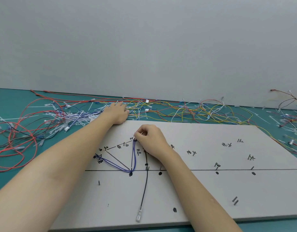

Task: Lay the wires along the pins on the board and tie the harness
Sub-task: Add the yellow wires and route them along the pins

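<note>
My right hand (150, 139) sits just above the middle of the frame, fingers curled, pinching the small white end of the blue wire (134, 158) at a pin on the board (211, 190). From that pinch the blue wire drops straight down to a pin (131, 169) on the long black line drawn across the board, bends round it, and runs up and left to another pin near the board's left edge.

My left hand (117, 113) reaches past the board's far edge, upper centre-left, fingers stretched out flat on the wire pile (161, 108); I cannot tell whether it holds anything.

A black wire (144, 190) runs down the board from under my right wrist to a clear terminal (139, 215) near the bottom edge. More grey pins stand across the board's right half, with handwritten marks and black dots beside them.

The board lies on a teal counter (7, 181). Along the counter's far side, loose red, yellow, white and blue wires tangle from left to right, with white ties (64, 118) heaped at left. A grey wall (144, 47) fills the upper half.
</note>
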`<action>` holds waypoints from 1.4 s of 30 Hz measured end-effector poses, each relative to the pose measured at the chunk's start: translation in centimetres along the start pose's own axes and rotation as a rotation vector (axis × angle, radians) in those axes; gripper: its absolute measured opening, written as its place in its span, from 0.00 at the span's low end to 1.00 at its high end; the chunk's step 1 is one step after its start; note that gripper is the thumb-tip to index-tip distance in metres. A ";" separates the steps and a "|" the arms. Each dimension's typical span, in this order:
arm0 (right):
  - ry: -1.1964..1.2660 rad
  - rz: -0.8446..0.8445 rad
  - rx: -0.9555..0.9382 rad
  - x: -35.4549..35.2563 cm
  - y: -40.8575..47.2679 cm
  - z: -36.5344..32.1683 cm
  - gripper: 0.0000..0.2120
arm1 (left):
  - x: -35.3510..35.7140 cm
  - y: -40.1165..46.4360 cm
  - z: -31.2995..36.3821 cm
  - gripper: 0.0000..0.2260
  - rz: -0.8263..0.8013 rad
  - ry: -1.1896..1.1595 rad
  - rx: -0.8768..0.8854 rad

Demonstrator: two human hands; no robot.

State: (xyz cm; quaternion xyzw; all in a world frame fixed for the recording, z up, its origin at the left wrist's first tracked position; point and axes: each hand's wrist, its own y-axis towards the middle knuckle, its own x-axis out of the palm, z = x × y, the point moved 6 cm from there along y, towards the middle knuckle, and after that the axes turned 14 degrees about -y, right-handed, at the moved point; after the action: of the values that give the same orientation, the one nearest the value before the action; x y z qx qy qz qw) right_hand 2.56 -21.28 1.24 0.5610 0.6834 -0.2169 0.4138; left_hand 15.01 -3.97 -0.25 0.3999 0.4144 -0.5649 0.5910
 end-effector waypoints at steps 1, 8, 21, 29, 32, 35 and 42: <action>-0.001 0.000 0.000 0.0 0.0 0.0 0.07 | 0.1 0.0 -0.1 0.26 -0.006 0.004 -0.010; 0.005 0.000 0.004 0.1 0.0 0.1 0.07 | 0.4 0.3 -0.3 0.27 -0.030 0.017 -0.037; 0.007 0.000 0.000 0.1 0.1 0.1 0.07 | -0.3 0.2 1.2 0.23 0.148 -0.097 0.104; 0.005 -0.002 -0.003 0.2 0.2 0.2 0.07 | 0.4 0.5 -0.5 0.33 0.047 -0.068 -0.048; 0.005 -0.003 -0.007 0.2 0.2 0.2 0.06 | 0.6 0.5 -0.6 0.35 0.011 -0.048 -0.065; 0.002 -0.004 -0.006 0.2 0.1 0.2 0.06 | 0.6 0.5 -0.5 0.34 0.015 -0.044 -0.064; 0.001 -0.008 -0.005 0.1 0.2 0.1 0.06 | -0.4 -0.2 -0.1 0.23 0.113 -0.014 -0.046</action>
State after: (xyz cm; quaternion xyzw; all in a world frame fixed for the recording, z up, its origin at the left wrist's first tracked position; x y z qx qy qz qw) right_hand 2.75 -21.25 1.10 0.5575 0.6863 -0.2163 0.4139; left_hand 14.77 -3.73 0.10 0.4052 0.3996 -0.5238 0.6339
